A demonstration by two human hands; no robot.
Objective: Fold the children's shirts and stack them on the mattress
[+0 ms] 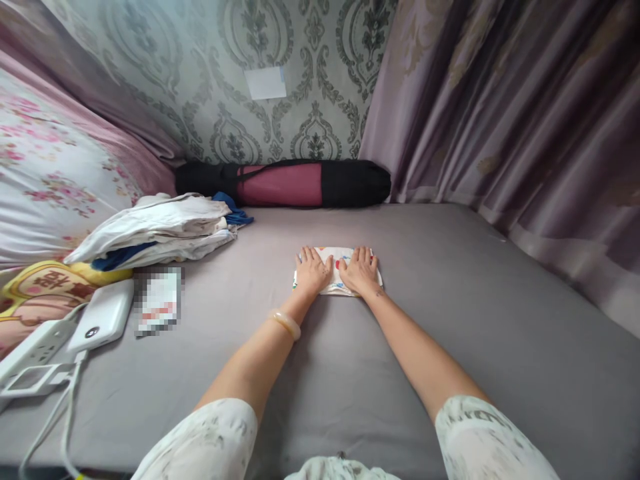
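From the head view: left hand (pixel 313 272) and right hand (pixel 360 270) flat side by side, fingers (pixel 306 255) spread and gripping nothing, on the small folded printed cloth (pixel 337 256) at mid-bed (pixel 450 320). Best pressed evenly outward from the middle, palms low, keeping edges stacked square.

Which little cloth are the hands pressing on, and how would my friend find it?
Look at the grey bed sheet. In its middle lies a small folded cloth, under the left hand and the right hand. It is white with colourful prints, unlike the plain white clothes pile farther left.
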